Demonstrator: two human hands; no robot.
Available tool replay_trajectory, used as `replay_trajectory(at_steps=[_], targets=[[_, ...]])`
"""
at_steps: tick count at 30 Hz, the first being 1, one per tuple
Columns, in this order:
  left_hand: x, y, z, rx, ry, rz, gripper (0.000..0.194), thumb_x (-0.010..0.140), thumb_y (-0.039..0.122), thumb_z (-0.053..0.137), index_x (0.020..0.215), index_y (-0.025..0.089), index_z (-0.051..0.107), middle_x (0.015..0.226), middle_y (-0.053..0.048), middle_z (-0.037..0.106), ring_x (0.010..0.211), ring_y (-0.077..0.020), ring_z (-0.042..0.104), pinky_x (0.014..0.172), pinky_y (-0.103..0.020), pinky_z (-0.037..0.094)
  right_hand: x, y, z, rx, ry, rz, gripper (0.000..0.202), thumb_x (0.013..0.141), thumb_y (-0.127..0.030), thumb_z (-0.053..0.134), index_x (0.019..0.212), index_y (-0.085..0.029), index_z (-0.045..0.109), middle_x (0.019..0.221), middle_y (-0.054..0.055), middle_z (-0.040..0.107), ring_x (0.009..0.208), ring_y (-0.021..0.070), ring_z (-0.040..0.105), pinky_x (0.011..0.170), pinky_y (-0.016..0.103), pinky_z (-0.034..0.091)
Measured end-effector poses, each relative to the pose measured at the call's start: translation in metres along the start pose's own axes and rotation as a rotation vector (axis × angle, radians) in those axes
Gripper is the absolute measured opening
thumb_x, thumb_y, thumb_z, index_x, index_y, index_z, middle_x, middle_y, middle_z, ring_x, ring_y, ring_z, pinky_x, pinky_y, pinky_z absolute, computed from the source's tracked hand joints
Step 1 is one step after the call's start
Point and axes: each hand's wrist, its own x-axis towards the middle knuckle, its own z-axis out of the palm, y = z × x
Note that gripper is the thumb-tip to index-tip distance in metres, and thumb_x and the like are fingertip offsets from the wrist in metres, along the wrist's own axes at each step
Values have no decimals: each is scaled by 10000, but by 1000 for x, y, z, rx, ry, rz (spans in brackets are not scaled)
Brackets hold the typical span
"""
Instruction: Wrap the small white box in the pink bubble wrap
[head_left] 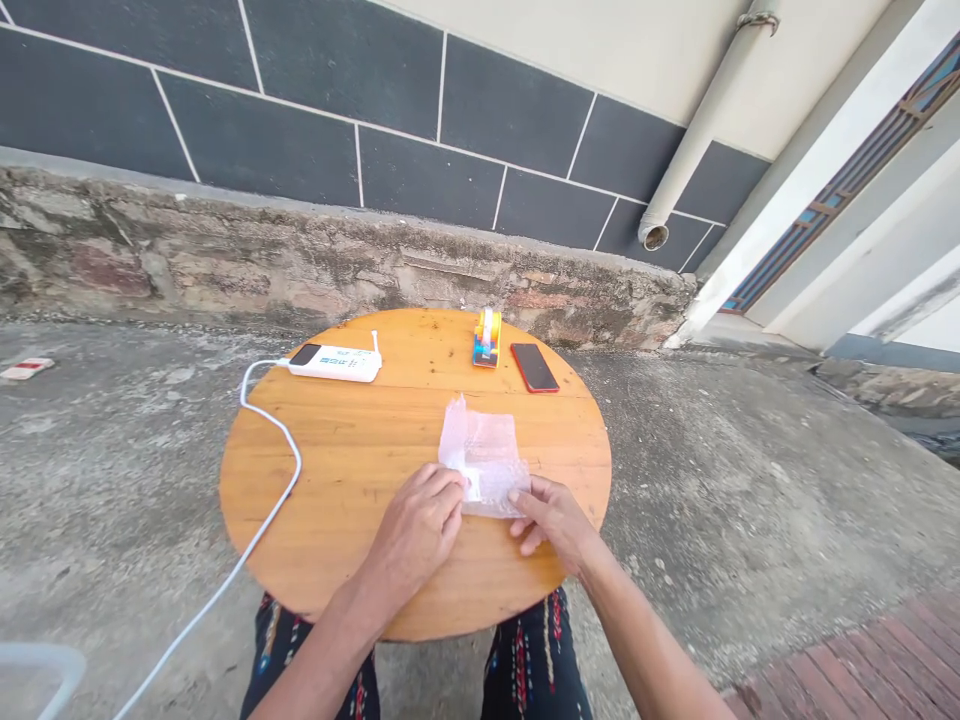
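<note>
A pinkish, see-through sheet of bubble wrap (491, 437) lies near the middle of the round wooden table, its near part folded over into a layered strip. At the left end of this strip, my left hand (424, 515) is closed, with curled fingertips pinching the edge. My right hand (553, 518) grips the strip's right end, the thumb on top and the other fingers partly hidden below. Close to my left fingertips a small white patch (472, 486) shows at the wrap; I cannot make out what it is.
On the wooden table (315, 520) a yellow and blue tape dispenser (487, 340) stands at the back, beside a red-edged phone (535, 367). A white power strip (335, 362) lies back left, its cable (289, 440) running off the left edge. A stone-based wall (337, 270) rises behind.
</note>
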Motion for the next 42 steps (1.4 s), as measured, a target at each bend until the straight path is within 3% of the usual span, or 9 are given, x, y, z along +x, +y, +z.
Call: replay_trajectory(at_steps=[5,11,17,22,28,37,42], targets=[[1,-1,0,3,-29,-11,213,807,-7,456,830,175,565,952,-37,613,926,-200,520,826,-353,461,7,2,12,-248,147,-65,363,743,-507,579,810,-150,587,512,-35,544,358,85,476,321,161,380],[3,2,-3,42,-70,-30,192,817,12,461,830,174,562,922,-38,610,897,-204,515,806,-364,452,15,8,18,-417,246,-126,284,789,-448,529,740,-170,560,488,-32,521,403,127,506,352,192,342],[6,3,-4,69,-96,-24,183,823,24,465,793,178,560,903,-35,606,880,-203,508,791,-359,442,19,0,23,-625,380,-223,270,739,-313,564,537,-205,422,468,-50,427,462,110,411,459,213,278],[6,3,-4,81,-112,-24,176,827,30,464,785,173,558,900,-36,603,883,-204,501,792,-362,437,25,-1,35,-694,444,-262,321,697,-268,563,505,-211,312,469,-67,304,474,104,310,474,225,205],[7,4,-5,100,-128,-29,163,822,36,475,778,170,556,885,-37,604,872,-208,500,785,-366,435,27,-1,39,-614,415,-259,277,709,-268,527,528,-209,326,482,-67,330,474,97,328,466,209,230],[8,5,-6,110,-104,-18,184,814,28,459,753,180,543,867,-35,599,855,-205,506,763,-359,434,27,6,32,-263,230,-166,188,750,-360,567,702,-213,460,553,-45,562,464,141,580,410,212,455],[9,5,-6,114,-118,-19,178,821,31,464,754,178,537,870,-33,602,852,-206,504,764,-362,430,27,4,34,-142,226,-164,184,749,-364,591,736,-200,510,538,-43,567,437,137,576,428,221,470]])
